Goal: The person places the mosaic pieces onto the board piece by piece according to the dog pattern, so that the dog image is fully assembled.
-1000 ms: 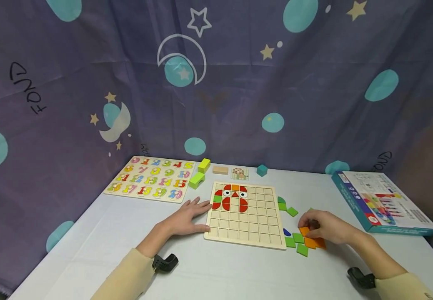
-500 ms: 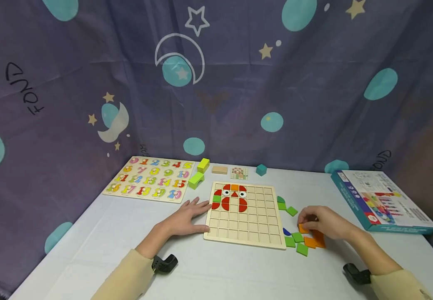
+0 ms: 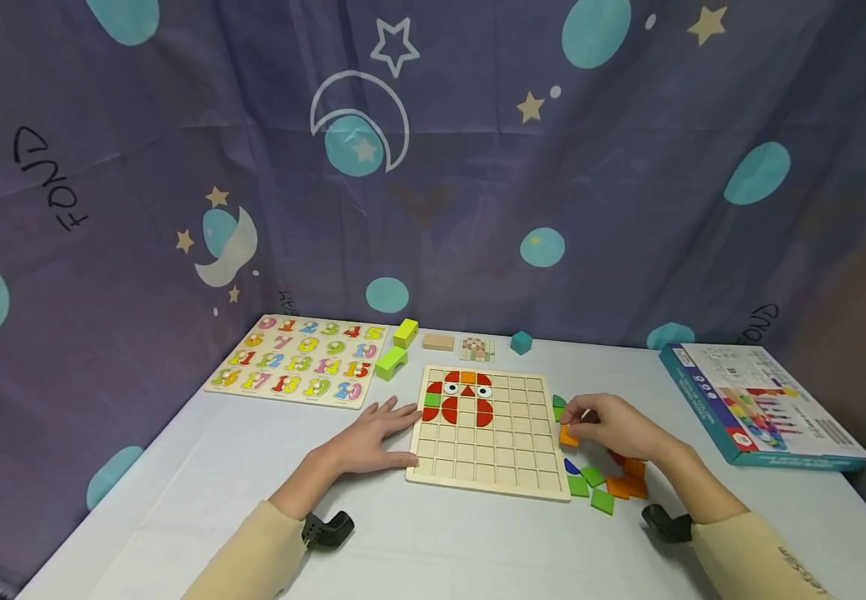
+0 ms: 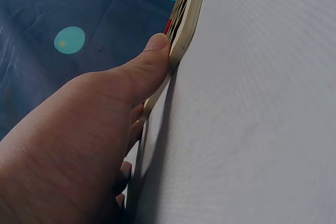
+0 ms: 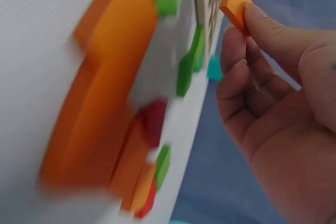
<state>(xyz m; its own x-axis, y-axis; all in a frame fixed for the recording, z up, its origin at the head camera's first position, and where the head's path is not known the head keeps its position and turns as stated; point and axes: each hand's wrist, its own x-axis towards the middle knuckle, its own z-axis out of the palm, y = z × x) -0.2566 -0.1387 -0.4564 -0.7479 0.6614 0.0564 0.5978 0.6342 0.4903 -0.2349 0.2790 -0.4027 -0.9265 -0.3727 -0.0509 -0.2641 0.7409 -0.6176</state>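
My right hand [image 3: 616, 425] pinches an orange square tile [image 3: 568, 437] between thumb and fingertips, near the right edge of the wooden grid board [image 3: 515, 460]. In the right wrist view the tile [image 5: 236, 3] sticks out past the thumb, raised off the table. My left hand [image 3: 374, 440] rests at the board's left edge with fingers spread, and its thumb [image 4: 156, 43] lies against the edge. Red pieces, a green square [image 3: 433, 400], an orange square [image 3: 468, 377] and two eye pieces [image 3: 451, 389] form a figure in the board's upper left.
Right of the board lie several green tiles [image 3: 603, 501], orange tiles [image 3: 618, 487] and a blue piece [image 3: 571, 467]. A number puzzle [image 3: 297, 360] stands back left, beside lime blocks [image 3: 391, 363]. A picture card [image 3: 478, 349] and a teal block [image 3: 521, 342] lie behind; a box [image 3: 766, 408] is far right.
My right hand has picked an orange square tile from the loose pile and carried it left to the board's right edge. My left hand has stayed in place.
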